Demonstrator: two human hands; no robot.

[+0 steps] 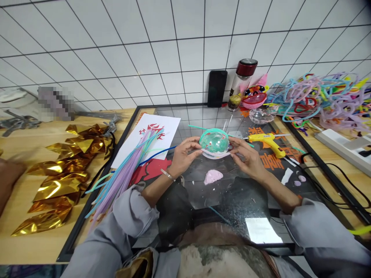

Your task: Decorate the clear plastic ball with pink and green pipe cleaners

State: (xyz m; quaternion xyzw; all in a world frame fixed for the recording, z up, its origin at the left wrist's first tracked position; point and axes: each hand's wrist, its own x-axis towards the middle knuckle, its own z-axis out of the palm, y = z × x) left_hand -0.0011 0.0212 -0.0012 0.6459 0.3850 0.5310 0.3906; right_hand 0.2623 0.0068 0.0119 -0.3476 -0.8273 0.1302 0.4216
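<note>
1. Basically, counter (pixel 37 247) under everything.
2. Gold foil (pixel 63 170): far left.
3. Pipe cleaners (pixel 127 173): by left forearm.
4. Left hand (pixel 185 154): nearly closed, pinching dome's (pixel 215 143) left edge.
5. Right hand (pixel 245 154): likewise, right edge.
6. Glue gun (pixel 268 142): just beside right hand.
7. Dome: clear, green-rimmed, between both hands.
8. Pink lump (pixel 213 177): nearer wearer.
</note>
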